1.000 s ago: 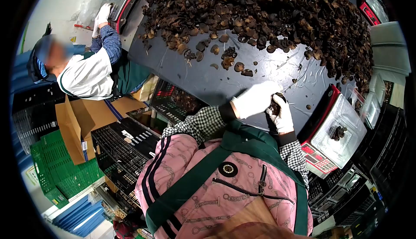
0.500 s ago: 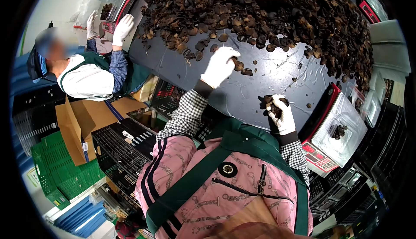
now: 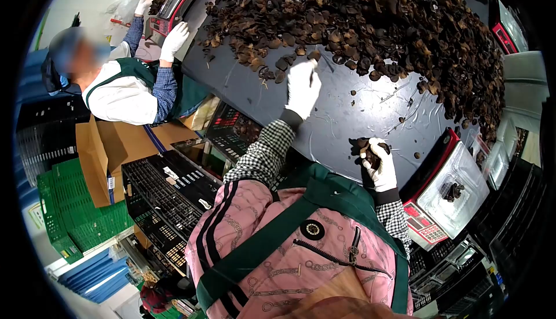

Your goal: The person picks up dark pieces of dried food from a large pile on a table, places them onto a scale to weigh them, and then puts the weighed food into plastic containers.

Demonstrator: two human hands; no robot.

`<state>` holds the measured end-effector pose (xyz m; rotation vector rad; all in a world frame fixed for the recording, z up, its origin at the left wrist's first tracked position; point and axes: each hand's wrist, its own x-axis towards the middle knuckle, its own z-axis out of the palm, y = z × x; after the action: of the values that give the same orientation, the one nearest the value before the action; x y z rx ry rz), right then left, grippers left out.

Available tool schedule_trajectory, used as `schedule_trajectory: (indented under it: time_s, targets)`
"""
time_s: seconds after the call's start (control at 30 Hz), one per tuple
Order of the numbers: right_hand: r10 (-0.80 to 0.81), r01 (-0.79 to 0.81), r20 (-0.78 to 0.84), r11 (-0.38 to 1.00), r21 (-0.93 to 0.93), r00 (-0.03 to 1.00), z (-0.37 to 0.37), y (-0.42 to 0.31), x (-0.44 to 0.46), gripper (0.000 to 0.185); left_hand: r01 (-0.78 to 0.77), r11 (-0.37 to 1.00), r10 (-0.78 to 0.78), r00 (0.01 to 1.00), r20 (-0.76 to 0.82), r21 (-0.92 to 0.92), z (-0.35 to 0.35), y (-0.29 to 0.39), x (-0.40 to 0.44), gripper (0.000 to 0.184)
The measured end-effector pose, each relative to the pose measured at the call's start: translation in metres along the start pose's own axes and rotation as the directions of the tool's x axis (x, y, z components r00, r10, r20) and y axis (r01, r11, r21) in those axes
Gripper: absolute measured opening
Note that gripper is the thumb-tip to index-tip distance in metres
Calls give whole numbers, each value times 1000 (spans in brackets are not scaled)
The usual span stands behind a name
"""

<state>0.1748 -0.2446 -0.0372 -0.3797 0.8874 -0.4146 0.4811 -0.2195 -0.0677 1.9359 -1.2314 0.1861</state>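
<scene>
My right hand (image 3: 383,171) is curled, fingers and thumb closed around a clump of dark pieces (image 3: 361,144) just above the grey table (image 3: 339,125). My left hand (image 3: 303,87) reaches toward the heap's (image 3: 370,24) near edge, fingers bent, a brown piece (image 3: 314,55) at their tips; whether they pinch it, I cannot tell.

The only view looks forward and steeply down from the head, close above the jacket (image 3: 301,261), with the left hand (image 3: 304,90) and right hand (image 3: 380,167) mid-frame, the desk (image 3: 339,123) beyond, and wide, rounded edges.
</scene>
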Motion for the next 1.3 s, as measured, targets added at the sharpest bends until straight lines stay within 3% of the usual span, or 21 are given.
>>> schedule_trajectory:
  time_s: [0.03, 0.07, 0.1, 0.17, 0.23, 0.3, 0.37, 0.43, 0.5, 0.6, 0.73, 0.83, 0.9, 0.93, 0.97, 1.0, 1.03, 1.1, 1.17, 1.23, 1.3]
  targets:
    - [1, -1, -5, 1000, 3, 1000, 2, 0, -1, 17, -15, 996, 21, 998, -68, 88, -1, -11, 8, 36]
    - [1, -1, -11, 1000, 6, 1000, 3, 0, -1, 17, -55, 977, 59, 998, -11, 206, -4, -29, 11, 47]
    - [3, -2, -3, 1000, 6, 1000, 3, 0, -1, 17, -28, 925, -5, 996, 84, 378, -5, -38, 14, 51]
    - [8, -8, 16, 1000, 1, 1000, 2, 1, 1, 16, 154, 846, -278, 944, 176, 510, 5, -48, 19, 58]
    - [17, -17, 8, 1000, -11, 1000, 3, 2, 2, 16, 174, 874, -285, 940, 188, 453, 8, -41, 28, 68]
    - [21, -20, 9, 999, -25, 1000, 3, 2, 1, 16, 153, 867, -268, 945, 186, 474, 17, -28, 31, 68]
    - [21, -19, 29, 999, -38, 999, 4, 3, 3, 16, 134, 852, -227, 966, 126, 506, 30, -23, 31, 48]
    - [31, -29, 28, 998, -58, 999, 8, 2, 2, 16, 180, 877, -278, 946, 166, 446, 34, -21, 35, 31]
    - [31, -30, 27, 997, -71, 999, 9, 0, 1, 16, 80, 852, -213, 956, 203, 517, 36, -18, 35, 18]
    - [18, -16, 27, 998, -66, 999, 9, -1, 1, 16, 50, 934, -157, 947, 280, 355, 30, -16, 25, 22]
    - [6, -5, 17, 999, -48, 1000, 11, 0, -2, 15, 236, 964, -262, 914, 309, 119, 17, -14, 19, 29]
    - [18, -17, 78, 1000, -16, 997, 15, -4, -4, 14, 251, 956, -236, 965, 112, -149, 14, 6, 18, 22]
    - [-67, 65, -10, 987, -145, 998, 22, -11, -15, 14, 380, 864, -374, 924, 86, -331, -3, 42, 30, 17]
    - [-58, 58, -1, 996, -70, 998, 17, -14, -19, 15, 419, 787, -403, 905, 138, -453, 18, 23, 23, 15]
    - [-54, 54, 20, 999, 8, 998, 13, -18, -23, 16, 682, 379, -535, 713, 453, -626, 9, 45, 28, 13]
    - [-98, 98, -1, 995, 28, 995, 16, -25, -35, 16, 765, 175, -510, 609, 608, -620, 4, 66, 35, 14]
    - [-172, 173, -30, 985, 26, 985, 15, -34, -51, 15, 802, 136, -442, 575, 689, -582, 5, 89, 38, 15]
    - [-429, 423, -106, 903, -72, 897, 13, -57, -93, 13, 854, 82, -245, 518, 820, -515, 9, 146, 36, 16]
    - [-618, 575, -216, 784, -234, 756, -5, -79, -133, 13, 806, 304, -49, 546, 837, -508, 16, 204, 26, 18]
    - [-780, 667, -375, 624, -407, 501, -23, -97, -164, 15, 829, 190, 178, 497, 849, -525, 23, 267, 14, 21]
    - [-899, 700, -330, 432, -568, 288, -61, -108, -178, 16, 763, 287, 315, 496, 809, -580, 41, 319, -2, 22]
